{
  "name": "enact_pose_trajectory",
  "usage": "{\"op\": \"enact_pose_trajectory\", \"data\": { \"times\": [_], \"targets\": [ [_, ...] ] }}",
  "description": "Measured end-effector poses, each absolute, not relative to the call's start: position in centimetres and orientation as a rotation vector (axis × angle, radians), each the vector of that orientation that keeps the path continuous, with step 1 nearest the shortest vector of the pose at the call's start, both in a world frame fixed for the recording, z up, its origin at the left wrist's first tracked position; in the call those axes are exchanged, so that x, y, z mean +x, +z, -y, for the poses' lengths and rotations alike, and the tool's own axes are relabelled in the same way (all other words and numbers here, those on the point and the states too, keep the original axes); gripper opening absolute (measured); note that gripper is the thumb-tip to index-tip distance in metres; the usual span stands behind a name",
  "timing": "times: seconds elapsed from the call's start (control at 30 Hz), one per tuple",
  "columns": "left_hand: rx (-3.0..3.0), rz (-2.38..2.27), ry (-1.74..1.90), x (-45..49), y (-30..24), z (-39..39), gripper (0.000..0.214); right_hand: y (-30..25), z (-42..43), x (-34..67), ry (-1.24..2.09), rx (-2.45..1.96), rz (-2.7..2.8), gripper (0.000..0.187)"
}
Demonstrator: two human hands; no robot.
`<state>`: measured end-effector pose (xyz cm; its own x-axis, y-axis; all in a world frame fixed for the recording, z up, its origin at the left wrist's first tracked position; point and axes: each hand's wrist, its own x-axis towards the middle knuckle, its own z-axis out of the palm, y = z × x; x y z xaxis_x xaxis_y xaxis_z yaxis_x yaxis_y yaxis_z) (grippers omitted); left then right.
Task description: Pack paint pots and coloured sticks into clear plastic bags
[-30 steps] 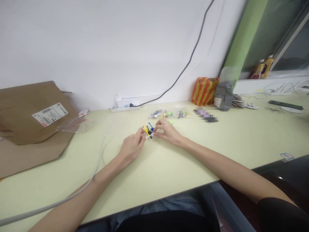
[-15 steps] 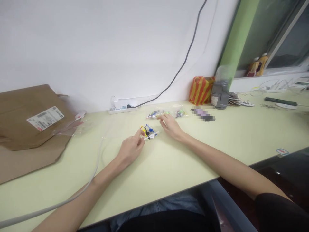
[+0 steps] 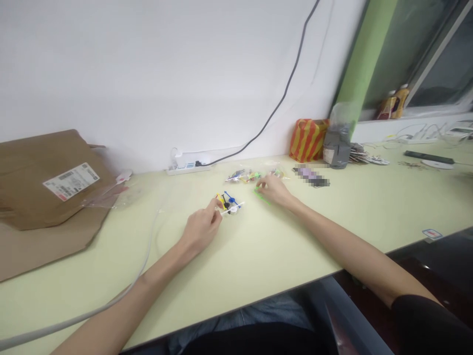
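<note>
In the head view, the left hand (image 3: 201,229) pinches a small multicoloured plastic assembly (image 3: 229,203) at the desk's (image 3: 281,246) centre (apparently to steady it). The curled right hand (image 3: 275,191) touches a thin green plastic strip (image 3: 260,195), hold unclear, near clear parts bags (image 3: 244,175).

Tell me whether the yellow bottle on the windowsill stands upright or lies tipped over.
Upright: the yellow bottle stands on the windowsill with its narrow top end up, next to a red-labelled bottle.

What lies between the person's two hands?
Head view: small yellow, blue and black plastic pieces on a white strip, and a thin green piece.
</note>
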<state>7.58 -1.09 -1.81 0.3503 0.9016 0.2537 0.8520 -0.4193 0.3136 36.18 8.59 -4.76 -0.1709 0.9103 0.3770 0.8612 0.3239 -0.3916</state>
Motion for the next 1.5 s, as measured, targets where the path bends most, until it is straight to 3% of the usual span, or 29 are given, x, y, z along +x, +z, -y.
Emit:
{"op": "enact_pose_trajectory", "data": {
  "times": [0.17, 0.27, 0.33, 0.43, 0.5, 0.6, 0.73, 0.8, 0.9, 1.17, 1.37, 1.5],
  "targets": [
    [2.449, -1.695, 0.665, 7.4, -1.7, 1.0, 0.028, -3.5, -8.2, 36.1, 0.079, -1.535, 1.995, 0.008],
    [2.439, -1.705, 0.687, 7.4, -1.7, 1.0, 0.028, -2.2, -7.0, 35.4, 0.143, -1.309, 2.014, 0.007],
    [2.437, -1.676, 0.701, 7.5, -1.7, 1.1, 0.028, -1.5, -5.6, 34.3, 0.381, -1.088, 2.132, 0.006],
    [2.458, -1.593, 0.731, 7.7, -1.8, 1.3, 0.026, -0.7, -3.6, 32.5, 0.864, -0.830, 2.346, 0.020],
    [2.484, -1.554, 0.736, 7.8, -1.9, 1.3, 0.023, -0.6, -3.1, 31.8, 1.004, -0.764, 2.371, 0.027],
    [2.509, -1.537, 0.735, 7.6, -2.1, 1.2, 0.022, -0.9, -3.9, 32.3, 0.845, -0.891, 2.292, 0.026],
    [2.566, -1.404, 0.695, 7.4, -2.2, 1.3, 0.028, -1.8, -6.0, 34.7, 0.371, -1.416, 2.198, 0.015],
    [2.678, -1.236, 0.610, 7.5, -2.3, 1.7, 0.035, -2.3, -6.7, 35.6, 0.292, -1.612, 2.237, 0.014],
    [2.823, -1.064, 0.504, 7.8, -2.4, 2.2, 0.045, -2.8, -6.7, 35.8, 0.313, -1.646, 2.316, 0.003],
    [2.961, -1.138, 0.335, 7.8, -2.4, 2.1, 0.047, -2.1, -6.1, 35.1, 0.227, -1.658, 2.356, 0.010],
    [2.924, -1.039, 0.554, 7.4, -2.5, 2.0, 0.040, -1.8, -6.3, 35.6, 0.282, -1.732, 2.396, 0.009],
    [2.873, -1.006, 0.932, 7.0, -2.5, 1.7, 0.037, -1.5, -6.0, 35.6, 0.340, -1.713, 2.453, 0.009]
  ]
}}
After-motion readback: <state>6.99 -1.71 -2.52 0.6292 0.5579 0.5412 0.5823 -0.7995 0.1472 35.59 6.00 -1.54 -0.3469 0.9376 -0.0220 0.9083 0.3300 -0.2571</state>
